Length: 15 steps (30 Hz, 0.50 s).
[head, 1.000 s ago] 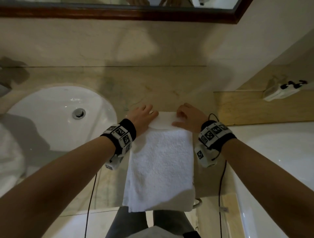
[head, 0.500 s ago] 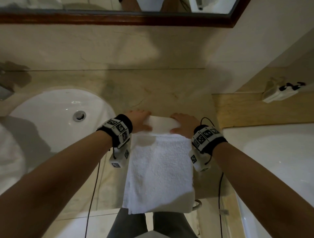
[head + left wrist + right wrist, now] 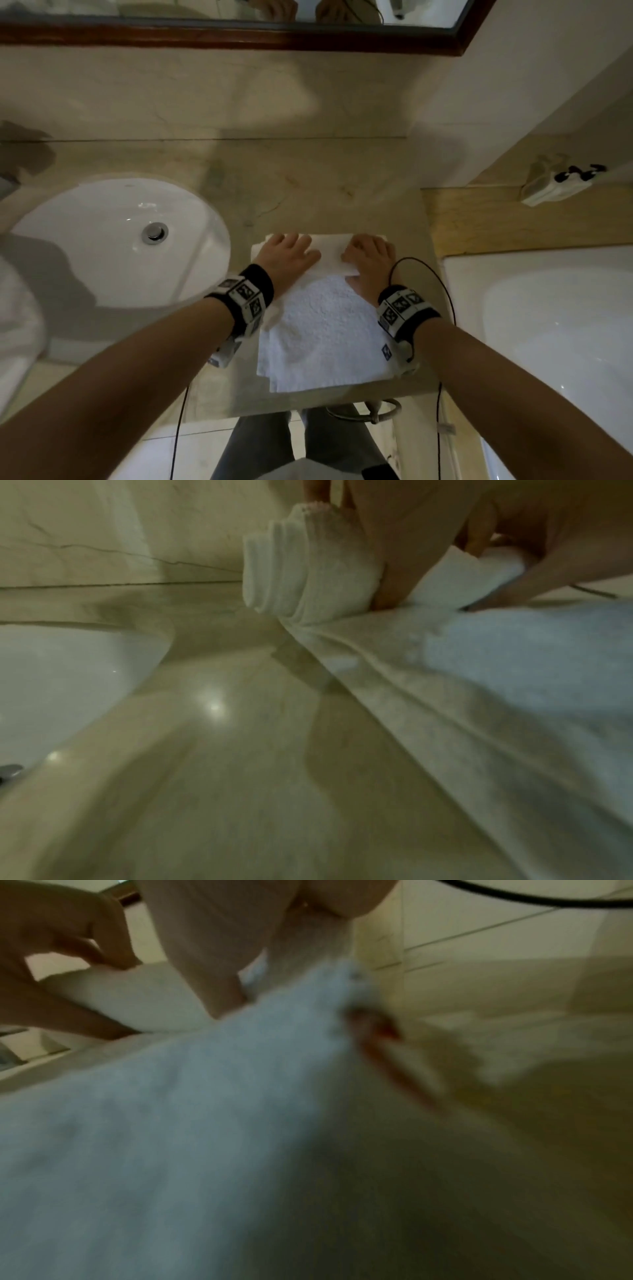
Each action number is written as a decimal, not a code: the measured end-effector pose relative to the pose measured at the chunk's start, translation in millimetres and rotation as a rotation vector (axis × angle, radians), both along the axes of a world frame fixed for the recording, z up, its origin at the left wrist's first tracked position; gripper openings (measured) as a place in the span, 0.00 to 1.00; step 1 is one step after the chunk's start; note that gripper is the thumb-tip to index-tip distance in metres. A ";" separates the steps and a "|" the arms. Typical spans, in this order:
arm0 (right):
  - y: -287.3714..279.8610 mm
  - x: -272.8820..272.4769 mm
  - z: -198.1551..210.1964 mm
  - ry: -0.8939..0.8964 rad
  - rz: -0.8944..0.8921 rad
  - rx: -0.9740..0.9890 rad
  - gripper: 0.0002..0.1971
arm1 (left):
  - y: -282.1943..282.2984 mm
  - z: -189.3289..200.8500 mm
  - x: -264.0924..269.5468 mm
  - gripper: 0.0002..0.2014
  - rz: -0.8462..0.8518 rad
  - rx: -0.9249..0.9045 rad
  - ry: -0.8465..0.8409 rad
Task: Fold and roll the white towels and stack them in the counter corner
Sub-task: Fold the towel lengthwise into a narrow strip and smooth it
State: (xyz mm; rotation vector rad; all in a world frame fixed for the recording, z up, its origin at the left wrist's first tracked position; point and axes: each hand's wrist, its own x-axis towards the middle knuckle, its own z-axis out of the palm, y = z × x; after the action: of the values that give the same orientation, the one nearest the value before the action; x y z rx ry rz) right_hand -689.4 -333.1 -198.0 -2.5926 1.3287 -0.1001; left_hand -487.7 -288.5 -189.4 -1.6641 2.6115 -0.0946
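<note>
A folded white towel (image 3: pixel 325 325) lies lengthwise on the beige marble counter (image 3: pixel 308 192), just right of the sink. Its far end is wound into a tight roll (image 3: pixel 330 251). My left hand (image 3: pixel 287 251) grips the roll's left part and my right hand (image 3: pixel 371 257) its right part, fingers curled over the top. In the left wrist view the roll's spiral end (image 3: pixel 281 566) shows, with my thumb down in front of it. The right wrist view shows the blurred flat towel (image 3: pixel 171 1123) and the roll (image 3: pixel 120 996) beyond it.
A white oval sink (image 3: pixel 85 246) is set into the counter on the left. A white bathtub (image 3: pixel 548 325) lies to the right, with a small white holder (image 3: pixel 555 185) on its wooden ledge. The counter's back right corner (image 3: pixel 394 161) meets the wall. White cloth (image 3: pixel 13 325) shows at the left edge.
Both hands have rolled the towel's far end toward me, so the roll is thicker. The flat part is shorter and its near end has drawn up from the counter's front edge.
</note>
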 end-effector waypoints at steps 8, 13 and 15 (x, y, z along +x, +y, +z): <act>-26.3 -0.8 11.4 -0.072 -0.081 0.240 0.20 | -12.8 17.2 10.9 0.11 0.231 0.253 0.423; -51.2 0.0 32.2 0.136 -0.116 0.611 0.38 | -30.4 24.2 21.9 0.46 0.531 0.686 0.283; -52.6 -1.5 31.2 0.101 -0.140 0.656 0.30 | -30.3 19.0 21.4 0.48 0.602 0.760 0.385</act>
State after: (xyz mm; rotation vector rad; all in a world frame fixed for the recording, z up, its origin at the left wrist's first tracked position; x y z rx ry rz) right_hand -690.9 -385.7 -166.8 -1.9731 1.2971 0.3843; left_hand -466.3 -318.8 -170.4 -2.1262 1.7821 1.1583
